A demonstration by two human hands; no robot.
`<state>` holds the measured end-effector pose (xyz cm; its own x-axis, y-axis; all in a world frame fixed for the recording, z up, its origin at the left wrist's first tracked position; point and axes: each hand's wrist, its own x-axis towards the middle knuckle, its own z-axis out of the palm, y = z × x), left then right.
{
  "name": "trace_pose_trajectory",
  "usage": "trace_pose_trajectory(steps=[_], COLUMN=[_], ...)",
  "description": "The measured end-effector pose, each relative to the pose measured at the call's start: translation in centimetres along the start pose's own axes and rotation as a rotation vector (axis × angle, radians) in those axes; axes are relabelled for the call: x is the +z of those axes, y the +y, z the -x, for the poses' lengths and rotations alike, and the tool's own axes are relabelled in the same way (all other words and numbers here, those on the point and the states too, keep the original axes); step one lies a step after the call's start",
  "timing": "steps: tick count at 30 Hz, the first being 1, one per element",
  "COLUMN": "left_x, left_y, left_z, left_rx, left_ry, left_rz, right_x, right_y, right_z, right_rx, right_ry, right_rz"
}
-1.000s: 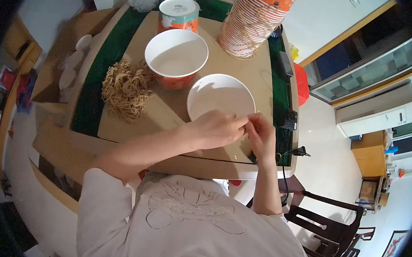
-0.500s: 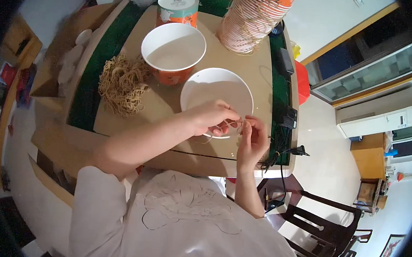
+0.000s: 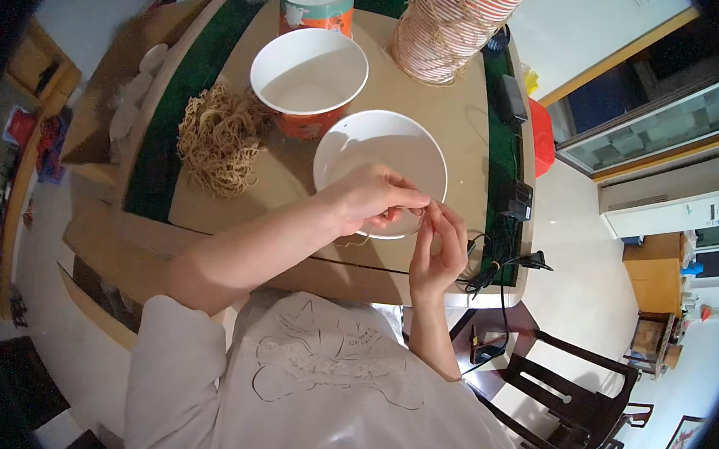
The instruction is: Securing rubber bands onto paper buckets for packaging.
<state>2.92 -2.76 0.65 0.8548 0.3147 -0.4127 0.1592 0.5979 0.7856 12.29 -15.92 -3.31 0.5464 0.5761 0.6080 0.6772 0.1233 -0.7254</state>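
Over the near rim of a white paper bowl (image 3: 381, 147), my two hands meet at the fingertips. My left hand (image 3: 375, 199) is closed in a pinch on a thin tan strand (image 3: 367, 237), whose loose end hangs below the fingers. My right hand (image 3: 442, 245) pinches the same strand beside it, thumb against fingers. What lies between the fingertips is too small to make out. Left of the bowl lies a tangled heap of tan strands (image 3: 219, 141). Behind stands a deep orange paper tub (image 3: 310, 75) with a white inside, its mouth upward.
A tall leaning stack of nested tubs (image 3: 448, 35), with tan strands around it, stands at the back. An upside-down orange and green tub (image 3: 316, 6) is at the back left. Black cables (image 3: 490, 263) and adapters lie along the right edge. A dark wooden chair (image 3: 564, 397) stands at right.
My hands have drawn slightly closer together at the fingertips, still on the strand. The view has shifted a little; the tubs and the heap keep their places on the table.
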Motion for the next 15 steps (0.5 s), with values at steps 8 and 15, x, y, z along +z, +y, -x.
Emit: trace_pose_trajectory(steps=[8, 15], left_x=[0.1, 1.2], left_y=[-1.6, -1.0], left_z=[1.0, 2.3], left_rx=[0.460, 0.509], left_ry=[0.165, 0.194], left_rz=[-0.549, -0.641], right_x=[-1.2, -1.2], right_y=[-0.7, -0.5], right_z=[0.1, -0.3], right_rx=[0.332, 0.351], right_ry=[-0.068, -0.176], right_rz=[-0.286, -0.296])
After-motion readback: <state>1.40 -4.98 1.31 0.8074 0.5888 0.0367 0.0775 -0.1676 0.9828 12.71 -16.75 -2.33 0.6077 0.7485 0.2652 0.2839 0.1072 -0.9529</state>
